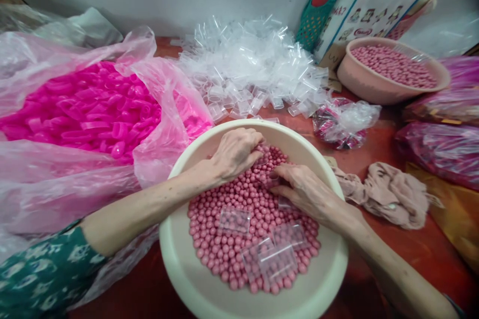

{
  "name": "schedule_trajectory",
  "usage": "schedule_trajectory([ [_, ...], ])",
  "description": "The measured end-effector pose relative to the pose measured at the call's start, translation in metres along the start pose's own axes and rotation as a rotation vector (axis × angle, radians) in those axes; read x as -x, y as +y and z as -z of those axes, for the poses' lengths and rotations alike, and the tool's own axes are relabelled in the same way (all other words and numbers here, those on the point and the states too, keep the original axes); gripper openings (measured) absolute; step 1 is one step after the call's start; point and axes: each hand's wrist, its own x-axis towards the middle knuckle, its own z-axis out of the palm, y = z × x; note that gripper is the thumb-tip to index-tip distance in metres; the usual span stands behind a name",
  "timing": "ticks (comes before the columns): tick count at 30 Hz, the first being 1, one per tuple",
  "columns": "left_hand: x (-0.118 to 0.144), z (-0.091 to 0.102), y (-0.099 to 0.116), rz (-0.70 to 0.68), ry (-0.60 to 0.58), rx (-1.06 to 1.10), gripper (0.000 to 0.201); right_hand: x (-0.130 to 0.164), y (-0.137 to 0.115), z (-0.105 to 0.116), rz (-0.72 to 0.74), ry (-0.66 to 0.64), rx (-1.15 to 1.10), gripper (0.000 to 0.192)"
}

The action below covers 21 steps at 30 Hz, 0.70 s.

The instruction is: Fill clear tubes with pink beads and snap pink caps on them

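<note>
We scoop pink beads (239,209) into a clear case (272,179); left hand (235,152) cupped over beads, right hand (299,189) pinching the case; next, steady filling.

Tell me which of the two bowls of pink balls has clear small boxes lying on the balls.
The near cream bowl, where both hands work; clear boxes lie on its balls. The far pink bowl holds only balls.
</note>
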Motion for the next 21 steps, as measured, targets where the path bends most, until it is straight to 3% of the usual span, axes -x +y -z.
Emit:
schedule_trajectory([
  [9,0.004,-0.007,0.006,-0.053,-0.055,-0.212,0.013,0.001,-0.001,0.000,0.021,0.003,-0.014,0.014],
  [12,0.010,-0.006,0.001,-0.112,-0.005,-0.171,0.016,-0.002,-0.005,0.001,0.029,0.023,-0.005,0.015],
  [15,0.015,0.007,0.001,-0.113,0.060,-0.081,0.017,0.000,-0.011,0.008,0.027,0.013,0.025,0.018],
  [18,0.023,0.027,0.010,0.000,0.068,-0.038,0.011,0.013,-0.015,0.016,0.079,0.056,0.155,0.013],
  [21,0.040,0.036,0.019,0.081,-0.044,-0.030,0.017,0.027,-0.022,0.018,0.183,0.180,0.399,0.035],
])
